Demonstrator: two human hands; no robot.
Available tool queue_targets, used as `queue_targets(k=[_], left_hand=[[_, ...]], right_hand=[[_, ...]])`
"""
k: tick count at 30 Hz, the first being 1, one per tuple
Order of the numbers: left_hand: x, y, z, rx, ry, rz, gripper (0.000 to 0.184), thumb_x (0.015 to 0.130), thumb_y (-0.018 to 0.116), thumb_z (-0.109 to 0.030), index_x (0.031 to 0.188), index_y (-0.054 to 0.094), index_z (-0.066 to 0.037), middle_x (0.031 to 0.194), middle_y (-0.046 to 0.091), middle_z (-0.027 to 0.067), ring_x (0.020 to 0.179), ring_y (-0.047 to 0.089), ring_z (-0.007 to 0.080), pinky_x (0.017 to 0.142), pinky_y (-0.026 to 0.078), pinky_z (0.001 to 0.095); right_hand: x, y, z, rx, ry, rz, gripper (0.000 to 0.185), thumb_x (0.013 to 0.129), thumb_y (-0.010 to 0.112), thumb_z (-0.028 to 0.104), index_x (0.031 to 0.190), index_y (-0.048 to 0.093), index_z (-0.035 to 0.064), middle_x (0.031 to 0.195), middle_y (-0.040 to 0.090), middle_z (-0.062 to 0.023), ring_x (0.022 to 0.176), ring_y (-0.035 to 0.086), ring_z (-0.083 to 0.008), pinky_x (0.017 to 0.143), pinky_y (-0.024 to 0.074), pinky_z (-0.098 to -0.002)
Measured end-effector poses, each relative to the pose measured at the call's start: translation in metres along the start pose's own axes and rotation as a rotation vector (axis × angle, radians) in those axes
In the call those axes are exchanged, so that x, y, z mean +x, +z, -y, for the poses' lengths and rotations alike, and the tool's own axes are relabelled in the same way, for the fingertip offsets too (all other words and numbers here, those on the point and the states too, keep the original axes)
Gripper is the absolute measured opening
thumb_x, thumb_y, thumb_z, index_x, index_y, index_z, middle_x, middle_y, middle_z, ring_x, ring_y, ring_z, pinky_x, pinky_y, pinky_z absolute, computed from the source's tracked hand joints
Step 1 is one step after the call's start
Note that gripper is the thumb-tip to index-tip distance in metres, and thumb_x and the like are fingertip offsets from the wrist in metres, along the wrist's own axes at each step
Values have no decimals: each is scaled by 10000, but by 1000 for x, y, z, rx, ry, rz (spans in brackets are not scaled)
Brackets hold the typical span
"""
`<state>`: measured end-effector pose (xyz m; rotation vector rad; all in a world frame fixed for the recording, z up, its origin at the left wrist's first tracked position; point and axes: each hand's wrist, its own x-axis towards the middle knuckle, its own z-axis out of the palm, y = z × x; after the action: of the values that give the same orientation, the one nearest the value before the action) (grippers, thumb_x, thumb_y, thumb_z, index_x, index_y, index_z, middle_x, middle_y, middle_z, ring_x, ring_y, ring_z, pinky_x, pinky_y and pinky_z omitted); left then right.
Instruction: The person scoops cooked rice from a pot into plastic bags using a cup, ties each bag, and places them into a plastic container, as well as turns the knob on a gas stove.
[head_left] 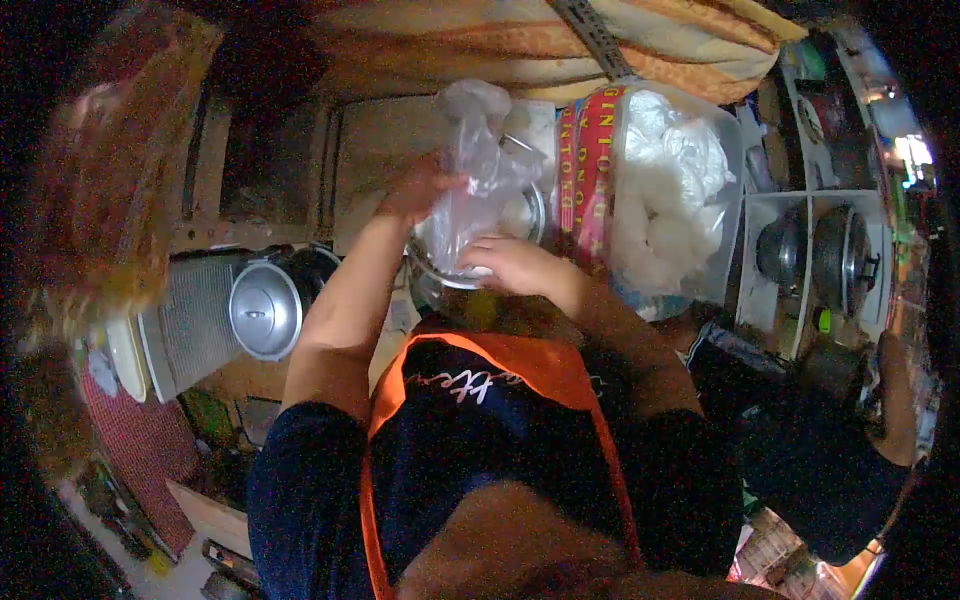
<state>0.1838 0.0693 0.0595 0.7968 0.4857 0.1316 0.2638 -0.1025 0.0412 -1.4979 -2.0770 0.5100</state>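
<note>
A clear plastic bag (478,150) hangs upright over a round metal bowl (541,215). My left hand (425,190) grips the bag's left side, fingers closed on the film. Lower down, my right hand (515,265) is over the bowl's near rim, its fingers curled against the bottom of the bag. Something whitish shows under those fingers, too blurred to name. Pale contents show inside the bowl, partly covered by the bag. A thin metal handle (520,146) sticks out behind the bag.
Right of the bowl stands a large translucent tub (735,170) holding a red printed sack (597,170) and white plastic bags (670,150). To the left is a lidded metal pot (265,312). Shelves at right hold dark pots (840,255). Another person's arm (895,400) appears at far right.
</note>
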Motion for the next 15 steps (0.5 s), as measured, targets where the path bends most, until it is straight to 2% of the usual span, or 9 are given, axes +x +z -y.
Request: queue_targets(k=[2,3,5,7,8,10,11,13,15], left_hand=[[-12,-16,34,372,-47,-123,393,678,618,-95,1026,453,-19,918,534,63,794,521,150,703,432,264],[-24,-12,35,374,-41,-131,393,678,618,-95,1026,453,-19,918,534,63,794,521,150,703,432,264],[-48,-4,35,667,-17,-41,363,677,616,-59,1002,461,-19,909,534,44,772,520,132,687,429,242],[-68,-1,34,650,20,104,358,668,620,-39,992,469,-29,900,534,32,763,516,118,676,426,234],[-80,5,31,589,-5,145,363,661,627,-44,989,471,-29,901,534,32,777,510,117,690,421,237],[-99,9,36,524,-26,174,369,655,635,-49,986,474,-29,902,535,33,791,505,117,704,416,241],[-101,6,38,592,69,68,374,652,636,-54,988,473,-27,884,536,33,803,502,123,722,409,250],[-105,-3,48,655,164,-48,379,650,638,-58,989,472,-25,866,537,33,815,499,130,741,402,259],[-112,-10,62,1201,639,-920,380,653,638,-84,984,463,-20,844,519,36,831,488,141,758,386,265]], right_hand=[[-11,-9,12,384,58,194,208,668,599,100,852,510,64,895,522,-92,942,472,-224,778,376,-310],[-16,-24,14,384,48,196,208,668,599,100,852,510,64,895,522,-92,942,472,-224,778,376,-310],[-16,-65,11,471,389,26,295,673,612,101,945,503,67,885,545,-60,852,502,-148,730,395,-296],[-7,-82,16,507,624,-461,283,696,610,149,955,528,68,836,565,-16,772,494,-90,674,397,-252],[-3,-71,4,506,612,-454,283,696,610,149,955,528,68,836,565,-16,772,494,-90,674,397,-252],[2,-40,-12,797,318,-147,216,736,573,241,842,555,54,701,542,8,616,485,-92,563,409,-251],[-2,-32,-10,798,310,-138,216,736,573,241,842,555,54,701,542,8,616,485,-92,563,409,-251],[-6,-24,10,1017,580,377,222,738,568,207,892,550,48,758,560,8,661,484,-71,610,384,-196],[-4,6,12,1221,632,243,217,737,569,184,897,544,40,753,558,2,656,492,-80,614,395,-212]])
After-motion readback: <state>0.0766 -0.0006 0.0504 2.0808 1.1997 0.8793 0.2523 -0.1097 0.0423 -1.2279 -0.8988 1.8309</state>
